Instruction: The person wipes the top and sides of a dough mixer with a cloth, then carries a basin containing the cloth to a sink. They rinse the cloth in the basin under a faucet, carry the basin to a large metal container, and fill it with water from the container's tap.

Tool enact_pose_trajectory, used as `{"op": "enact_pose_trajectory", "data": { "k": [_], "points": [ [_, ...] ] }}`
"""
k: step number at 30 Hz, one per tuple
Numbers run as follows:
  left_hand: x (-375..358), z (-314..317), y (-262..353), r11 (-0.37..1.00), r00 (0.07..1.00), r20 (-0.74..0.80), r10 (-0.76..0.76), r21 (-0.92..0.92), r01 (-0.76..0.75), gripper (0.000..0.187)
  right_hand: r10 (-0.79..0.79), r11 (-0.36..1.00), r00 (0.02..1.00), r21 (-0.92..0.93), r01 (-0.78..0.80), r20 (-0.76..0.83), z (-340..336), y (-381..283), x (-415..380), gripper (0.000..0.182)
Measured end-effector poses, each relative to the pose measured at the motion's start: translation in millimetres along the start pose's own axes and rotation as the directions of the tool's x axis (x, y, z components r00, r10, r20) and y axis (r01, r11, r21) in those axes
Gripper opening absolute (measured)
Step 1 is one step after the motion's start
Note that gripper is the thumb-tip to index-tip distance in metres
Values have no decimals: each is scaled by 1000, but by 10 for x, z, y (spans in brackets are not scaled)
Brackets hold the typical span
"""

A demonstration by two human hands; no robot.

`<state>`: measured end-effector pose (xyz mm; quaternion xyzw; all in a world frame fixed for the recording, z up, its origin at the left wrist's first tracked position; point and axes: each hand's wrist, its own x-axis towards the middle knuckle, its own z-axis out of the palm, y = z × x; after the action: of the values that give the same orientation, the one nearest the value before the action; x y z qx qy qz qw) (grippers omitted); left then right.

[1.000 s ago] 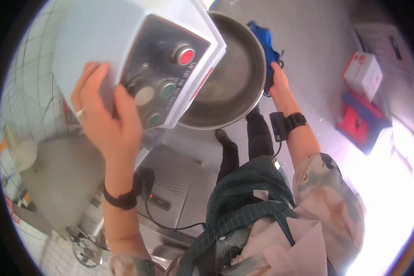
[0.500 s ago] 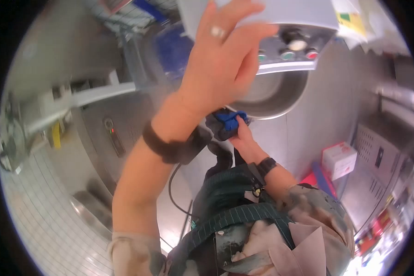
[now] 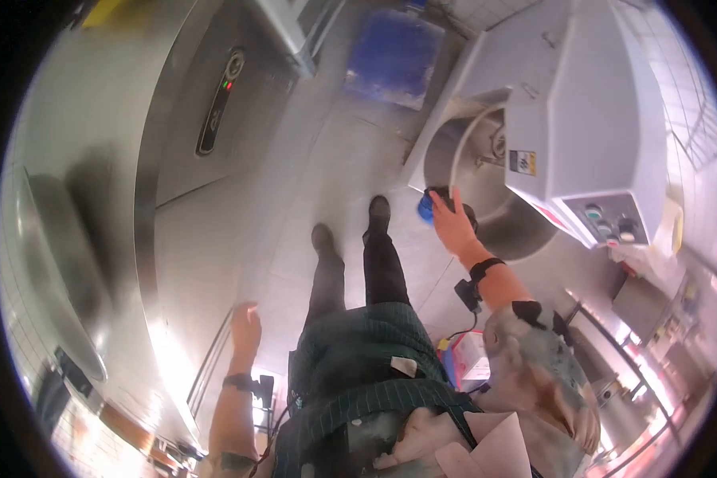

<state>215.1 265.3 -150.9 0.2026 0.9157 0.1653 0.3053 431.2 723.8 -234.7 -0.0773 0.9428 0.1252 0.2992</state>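
My right hand [image 3: 455, 226] holds a dark and blue cloth [image 3: 426, 209] against the outer rim of a steel bowl [image 3: 524, 239]. The fingers are wrapped over the cloth and partly hide it. The bowl belongs to a large white floor-standing machine [image 3: 589, 95] that looks like a dough mixer, with metal fittings visible inside the bowl. On its front is a control panel [image 3: 609, 217] with buttons and a knob. My left hand [image 3: 245, 325] hangs low at my left side, fingers loosely stretched, with nothing visible in it.
To the left stands a steel cabinet [image 3: 185, 187] with a small lit control strip [image 3: 220, 102]. A blue flat-topped object [image 3: 397, 57] is on the floor by the machine. A white and pink box [image 3: 472, 356] sits behind my right side, near metal racks [image 3: 637, 374].
My left hand has dropped from in front of the machine to my left side. My view has turned, bringing the machine to the right. The cloth is still in my right hand, now at the bowl.
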Motion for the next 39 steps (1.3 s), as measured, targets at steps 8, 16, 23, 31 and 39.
{"op": "enact_pose_trajectory", "data": {
  "k": [8,16,23,31,39],
  "points": [
    [-850,507,-229,822,872,101,-480,-296,487,19,253,963,955,50,-264,154,-402,885,929,24],
    [-802,812,403,703,864,168,-474,-519,486,18,752,647,659,175,-742,18,-290,2033,1112,19],
    [-730,776,587,725,858,136,-495,-481,494,15,386,893,897,331,-304,-217,-455,1059,664,37],
    [-1537,868,-110,720,833,-32,-553,-522,458,17,-67,919,998,388,68,-15,304,-419,-708,22],
    [-2670,1211,-952,795,840,-81,-536,-385,470,29,410,698,907,607,-381,98,-937,-450,-860,33]
  ]
}}
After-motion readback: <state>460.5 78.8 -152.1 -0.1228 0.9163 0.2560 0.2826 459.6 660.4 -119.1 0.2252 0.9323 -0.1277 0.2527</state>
